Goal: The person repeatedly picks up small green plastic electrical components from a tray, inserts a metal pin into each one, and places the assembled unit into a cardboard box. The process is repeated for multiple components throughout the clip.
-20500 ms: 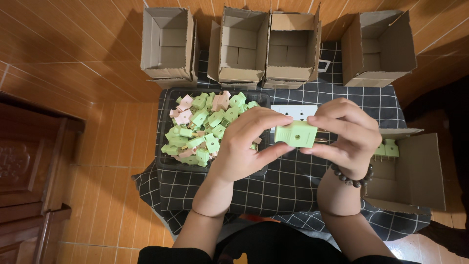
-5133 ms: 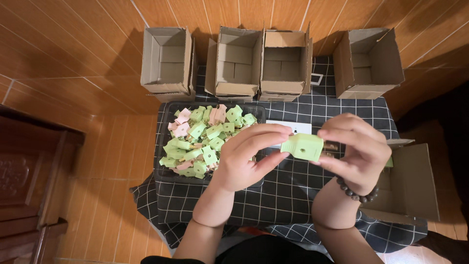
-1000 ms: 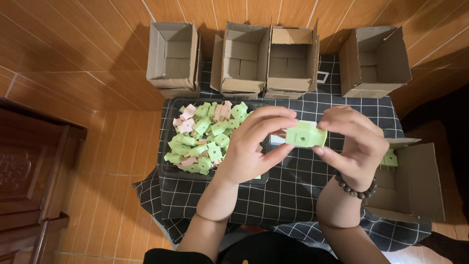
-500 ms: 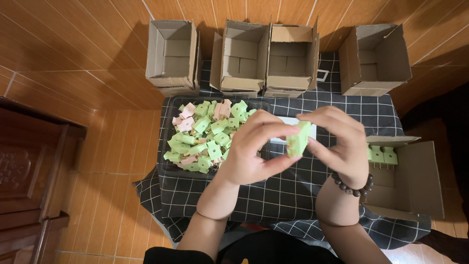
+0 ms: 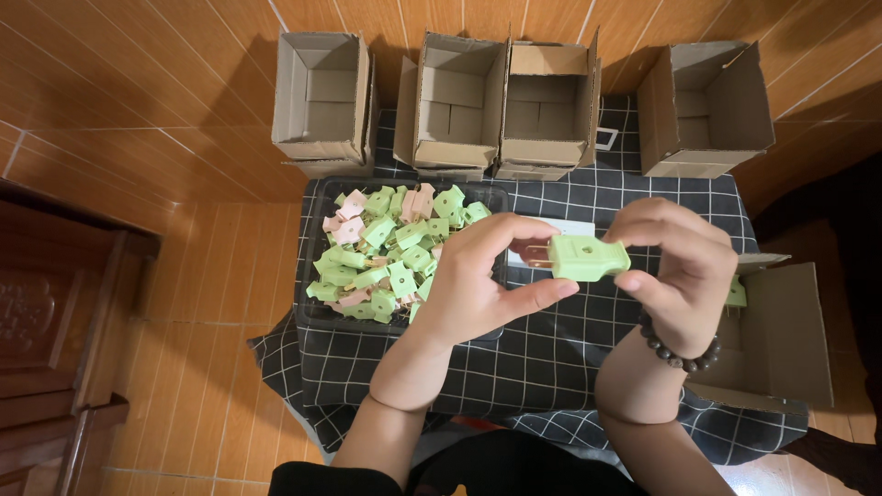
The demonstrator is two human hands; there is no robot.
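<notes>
- Your left hand (image 5: 478, 285) and right hand (image 5: 675, 276) both pinch the green plug (image 5: 588, 258).
- Loosen either grip and it could drop (tray (image 5: 312, 317) at nine o'clock).

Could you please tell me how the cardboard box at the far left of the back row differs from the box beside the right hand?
The far-left box stands in the back row, beyond the tray, and looks empty; the box beside the right hand, the right-side box, holds green pieces. The far-left box rests on the wooden floor; the right-side box on the checked cloth. Both are brown, open-topped cardboard.
</notes>
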